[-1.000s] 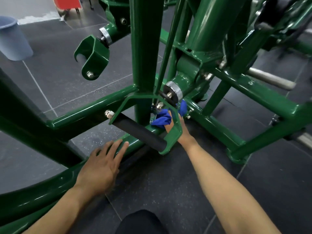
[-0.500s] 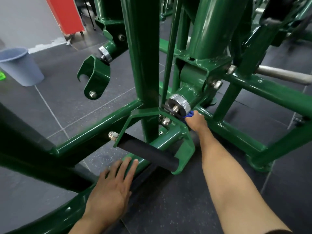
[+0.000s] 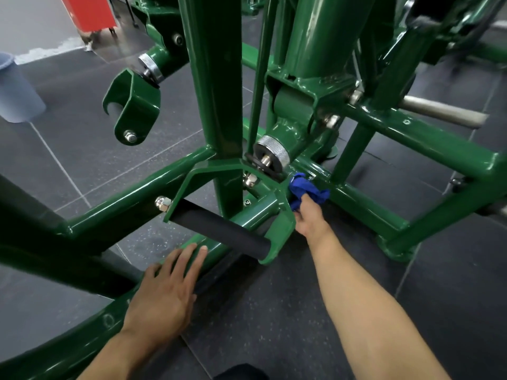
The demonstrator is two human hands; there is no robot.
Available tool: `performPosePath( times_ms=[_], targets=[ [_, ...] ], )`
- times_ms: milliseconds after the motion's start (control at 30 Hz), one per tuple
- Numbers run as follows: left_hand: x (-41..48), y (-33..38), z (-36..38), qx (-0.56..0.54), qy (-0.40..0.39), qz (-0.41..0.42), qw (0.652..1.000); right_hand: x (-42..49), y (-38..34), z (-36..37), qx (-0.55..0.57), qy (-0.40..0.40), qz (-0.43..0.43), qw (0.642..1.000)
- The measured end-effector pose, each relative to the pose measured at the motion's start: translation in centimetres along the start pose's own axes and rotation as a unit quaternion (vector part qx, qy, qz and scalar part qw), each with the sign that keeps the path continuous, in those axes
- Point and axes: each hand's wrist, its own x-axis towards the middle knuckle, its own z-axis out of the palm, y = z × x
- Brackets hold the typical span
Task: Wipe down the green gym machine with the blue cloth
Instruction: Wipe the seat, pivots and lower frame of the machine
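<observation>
The green gym machine (image 3: 214,78) fills the view, with an upright post, low floor tubes and a bracket holding a black foam roller (image 3: 219,229). My right hand (image 3: 310,218) grips the bunched blue cloth (image 3: 304,190) and presses it on the low green tube just right of the bracket, below a knurled silver knob (image 3: 273,153). My left hand (image 3: 167,289) lies flat, fingers spread, on the curved green base tube in front of the roller. It holds nothing.
A second green bracket (image 3: 131,108) hangs at the upper left. A grey bin (image 3: 16,91) stands at the far left, and a red panel (image 3: 87,12) leans at the back. A bare steel bar (image 3: 441,116) sticks out at the right. Dark floor tiles surround the frame.
My right hand has slid along the low tube from behind the post to the bracket's right side, and the cloth shows again. My left hand stays pressed on the base tube.
</observation>
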Motion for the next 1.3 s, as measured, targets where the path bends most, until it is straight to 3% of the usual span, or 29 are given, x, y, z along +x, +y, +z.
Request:
performPosePath(
  times_ms=[200, 333, 500, 600, 767, 967, 1133, 1300],
  targets=[
    [0.3, -0.1, -0.3, -0.010, -0.026, -0.006, 1.000, -4.1, 3.2, 0.3, 0.004, -0.010, 0.057, 0.998],
    [0.2, -0.1, -0.5, -0.014, -0.062, -0.009, 0.998, -11.6, 5.6, 2.4, 0.051, -0.059, 0.114, 0.990],
    [0.5, 0.0, -0.5, -0.034, -0.087, -0.024, 0.995, -16.2, 9.7, 4.1, 0.021, -0.102, 0.133, 0.986],
    [0.4, 0.2, -0.9, -0.048, -0.101, -0.026, 0.993, -16.5, 8.4, 4.5, 0.039, -0.087, 0.097, 0.991],
    [0.6, 0.4, -1.7, -0.032, -0.119, -0.020, 0.992, -13.5, 3.0, 4.0, 0.100, 0.004, 0.037, 0.994],
    [0.7, 0.6, -2.2, -0.030, -0.131, -0.025, 0.991, -17.0, 9.3, 5.1, 0.066, -0.125, 0.106, 0.984],
    [0.7, 0.7, -2.9, -0.054, -0.146, -0.031, 0.987, -18.9, 9.6, 5.5, 0.016, -0.121, 0.132, 0.984],
    [1.1, 0.7, -4.9, -0.093, -0.160, -0.037, 0.982, -20.1, 6.0, 3.5, 0.050, -0.094, 0.105, 0.989]
  ],
)
